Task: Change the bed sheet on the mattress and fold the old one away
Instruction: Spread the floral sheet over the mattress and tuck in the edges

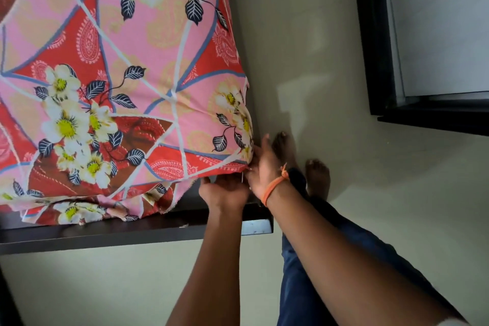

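A pink and red bed sheet (127,82) with white flowers and dark leaves covers the mattress and fills the left of the view. Both hands are at its near right corner. My left hand (225,189) reaches under the corner, fingers curled against the sheet's lower edge above the dark bed frame (105,233). My right hand (262,164), with an orange thread on the wrist, presses on the sheet at the corner's side. A loose flap of the sheet (87,209) hangs crumpled over the frame to the left of my hands.
Pale floor (330,74) runs along the right side of the bed. My bare feet (299,159) stand on it beside the corner. A black-framed door or cabinet (383,47) stands at the upper right.
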